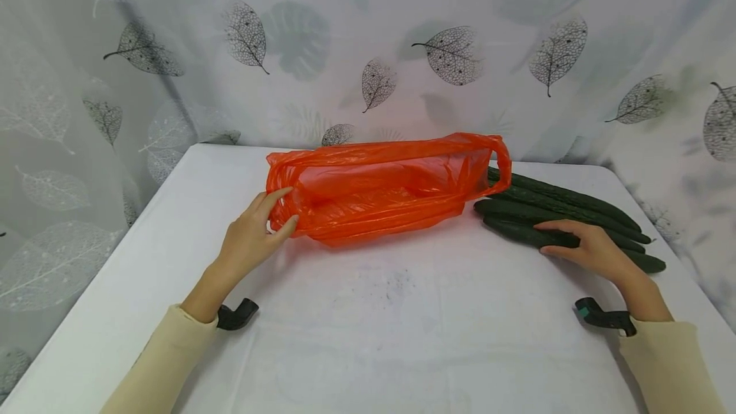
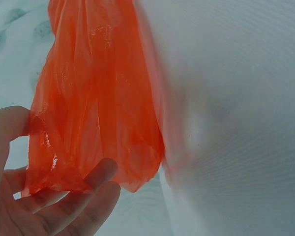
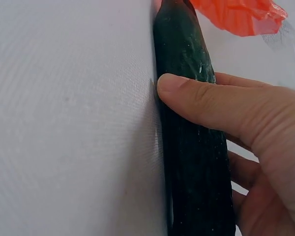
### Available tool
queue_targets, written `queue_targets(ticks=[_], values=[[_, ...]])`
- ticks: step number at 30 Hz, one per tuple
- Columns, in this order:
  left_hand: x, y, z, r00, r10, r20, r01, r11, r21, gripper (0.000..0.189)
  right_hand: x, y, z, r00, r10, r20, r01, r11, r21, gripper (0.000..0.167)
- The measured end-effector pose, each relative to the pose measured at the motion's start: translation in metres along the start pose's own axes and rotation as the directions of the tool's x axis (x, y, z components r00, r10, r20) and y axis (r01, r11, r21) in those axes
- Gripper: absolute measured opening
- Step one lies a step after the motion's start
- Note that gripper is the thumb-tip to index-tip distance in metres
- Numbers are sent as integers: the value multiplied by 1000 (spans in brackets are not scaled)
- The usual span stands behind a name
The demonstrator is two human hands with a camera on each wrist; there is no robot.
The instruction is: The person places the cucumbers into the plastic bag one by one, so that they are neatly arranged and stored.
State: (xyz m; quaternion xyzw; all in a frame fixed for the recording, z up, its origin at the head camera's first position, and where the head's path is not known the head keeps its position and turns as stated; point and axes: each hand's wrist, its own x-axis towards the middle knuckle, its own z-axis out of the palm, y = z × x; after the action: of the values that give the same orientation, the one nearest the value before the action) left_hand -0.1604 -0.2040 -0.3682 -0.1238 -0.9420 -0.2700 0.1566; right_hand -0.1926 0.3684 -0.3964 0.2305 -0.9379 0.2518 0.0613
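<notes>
A red-orange plastic bag (image 1: 368, 190) lies on its side across the back of the table, its mouth spread toward me and one handle loop at its right. At the bag's left end is my left hand (image 1: 250, 235), thumb and fingers spread apart and touching the thin plastic. The left wrist view shows the fingertips (image 2: 104, 169) against the bag (image 2: 93, 98). My right hand (image 1: 595, 248) grips the nearest cucumber (image 1: 512, 230); in the right wrist view the thumb crosses the dark green cucumber (image 3: 194, 162), with the other fingers partly hidden behind it.
Several more cucumbers (image 1: 575, 197) lie side by side behind the gripped one, their left ends close to the bag's handle. A white cloth covers the table (image 1: 402, 337). Behind it hangs a leaf-patterned curtain (image 1: 402, 37), which also runs along both sides.
</notes>
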Motion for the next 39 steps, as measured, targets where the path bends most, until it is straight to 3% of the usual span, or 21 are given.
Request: queue_targets(ticks=[16,39], values=[[0,-1,1,1000,-14,23,14,1000,3,53,3,-2,-2,987,-156,-29,155,988,-19,43],[0,0,3,999,-16,52,15,1000,8,55,7,-19,-3,987,-151,47,149,988,49,47]])
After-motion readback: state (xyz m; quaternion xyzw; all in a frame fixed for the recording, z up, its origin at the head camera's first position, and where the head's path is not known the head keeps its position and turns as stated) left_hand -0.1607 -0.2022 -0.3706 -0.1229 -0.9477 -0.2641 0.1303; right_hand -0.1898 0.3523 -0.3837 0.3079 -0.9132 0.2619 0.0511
